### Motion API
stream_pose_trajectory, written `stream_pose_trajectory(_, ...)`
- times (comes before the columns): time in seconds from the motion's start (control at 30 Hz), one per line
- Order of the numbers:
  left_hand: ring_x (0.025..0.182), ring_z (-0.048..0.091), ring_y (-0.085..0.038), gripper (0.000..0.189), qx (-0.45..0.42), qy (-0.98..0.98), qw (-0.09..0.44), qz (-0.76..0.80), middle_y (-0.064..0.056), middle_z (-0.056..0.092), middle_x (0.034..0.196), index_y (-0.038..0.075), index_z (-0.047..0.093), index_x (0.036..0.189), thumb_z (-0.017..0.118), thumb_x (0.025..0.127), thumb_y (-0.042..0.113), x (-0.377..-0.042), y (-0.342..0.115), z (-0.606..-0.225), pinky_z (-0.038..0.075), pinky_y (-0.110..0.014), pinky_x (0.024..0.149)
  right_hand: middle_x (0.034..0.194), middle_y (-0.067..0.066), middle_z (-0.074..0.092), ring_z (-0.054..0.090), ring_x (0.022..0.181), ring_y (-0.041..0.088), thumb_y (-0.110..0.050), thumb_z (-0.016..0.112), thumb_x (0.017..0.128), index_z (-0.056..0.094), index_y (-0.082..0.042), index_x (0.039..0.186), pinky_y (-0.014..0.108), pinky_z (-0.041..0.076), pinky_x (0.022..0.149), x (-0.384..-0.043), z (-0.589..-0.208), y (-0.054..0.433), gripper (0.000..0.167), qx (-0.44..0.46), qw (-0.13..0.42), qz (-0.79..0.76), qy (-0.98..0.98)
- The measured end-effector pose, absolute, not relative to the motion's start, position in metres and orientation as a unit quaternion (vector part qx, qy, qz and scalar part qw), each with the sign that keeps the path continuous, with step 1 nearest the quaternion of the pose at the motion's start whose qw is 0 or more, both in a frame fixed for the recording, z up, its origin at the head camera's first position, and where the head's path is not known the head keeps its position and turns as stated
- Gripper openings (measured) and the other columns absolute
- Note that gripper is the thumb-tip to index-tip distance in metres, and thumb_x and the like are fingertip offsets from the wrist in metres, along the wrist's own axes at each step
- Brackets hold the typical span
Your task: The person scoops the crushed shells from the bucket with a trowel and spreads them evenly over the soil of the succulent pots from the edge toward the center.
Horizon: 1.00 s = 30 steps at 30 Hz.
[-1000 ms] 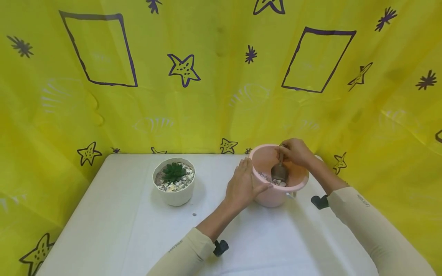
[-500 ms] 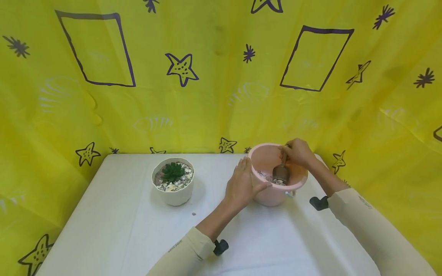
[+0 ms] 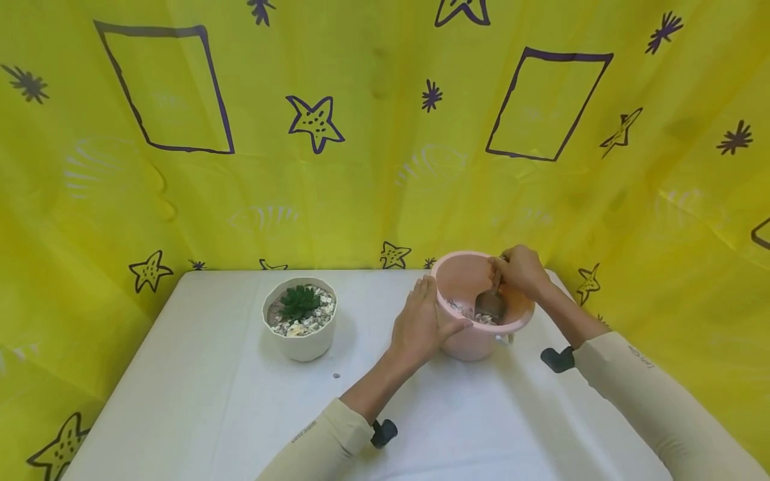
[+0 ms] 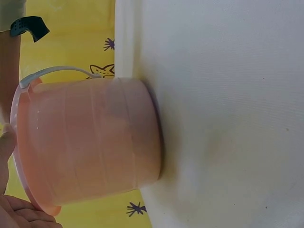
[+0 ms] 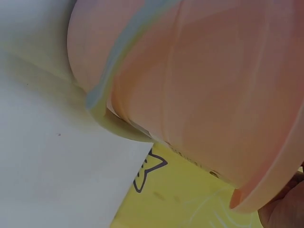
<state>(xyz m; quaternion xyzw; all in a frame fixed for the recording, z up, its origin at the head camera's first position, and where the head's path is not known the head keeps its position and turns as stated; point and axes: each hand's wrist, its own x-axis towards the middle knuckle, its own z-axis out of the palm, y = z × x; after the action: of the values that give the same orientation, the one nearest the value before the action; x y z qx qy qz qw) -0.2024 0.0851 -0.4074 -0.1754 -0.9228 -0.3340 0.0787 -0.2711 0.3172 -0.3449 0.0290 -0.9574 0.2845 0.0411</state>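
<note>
A pink bucket (image 3: 466, 341) stands on the table, tipped slightly toward the camera in the head view. My left hand (image 3: 416, 324) presses on its rim, fingers straight along the left side and thumb across the front edge. Over the far right rim, my right hand (image 3: 522, 270) grips the handle of a brown scoop (image 3: 490, 304). The scoop's blade is down among pale pebbles (image 3: 460, 309) inside the bucket, its tip partly hidden. In the left wrist view, the left hand (image 4: 19, 213) shows only at the rim; the right wrist view mostly shows the bucket's outer wall.
A white pot (image 3: 303, 347) with a green succulent (image 3: 299, 302) and pale pebbles stands to the left. One small stone (image 3: 336, 375) lies on the white table (image 3: 198, 401). A yellow patterned curtain (image 3: 361, 200) hangs behind. The bucket's handle (image 4: 61, 70) hangs at its side.
The scoop has turned and shifted slightly right inside the bucket, with the right hand moving a little along. The left hand stays on the rim.
</note>
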Motion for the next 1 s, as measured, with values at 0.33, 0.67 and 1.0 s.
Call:
stream_pose_trajectory(0.33,0.151,0.04,-0.033,0.107,-0.173,-0.922,0.073,-0.338,-0.017,0.039,0.165,-0.001,0.032,0.163,0.082,0.088,0.056,-0.202,0.085,-0.408,0.044,-0.047,0.114,0.069,0.011,0.071,0.065,0.066,0.022,-0.015,0.057,0.109,0.073,0.006,0.077,0.024,0.05,0.061,-0.268,-0.345,0.317,0.041,0.03,-0.007,0.293,-0.956)
stream_pose_trajectory(0.67,0.151,0.039,-0.032,0.107,-0.17,-0.921,0.075,-0.343,-0.017,0.038,0.165,-0.001,0.032,0.163,0.082,0.088,0.055,-0.201,0.084,-0.407,0.044,-0.046,0.115,0.064,0.01,0.071,0.062,0.06,0.019,-0.022,0.057,0.11,0.073,0.003,0.068,0.031,0.047,0.063,-0.259,-0.348,0.31,0.051,0.015,0.037,0.267,-0.963)
stream_pose_trajectory(1.0,0.15,0.04,-0.032,0.106,-0.168,-0.918,0.076,-0.351,-0.017,0.039,0.165,-0.001,0.032,0.163,0.083,0.087,0.054,-0.201,0.085,-0.407,0.045,-0.047,0.113,0.071,0.015,0.074,0.066,0.064,0.021,-0.018,0.057,0.11,0.075,0.009,0.077,0.027,0.05,0.06,-0.256,-0.343,0.312,0.046,0.015,0.016,0.296,-0.955)
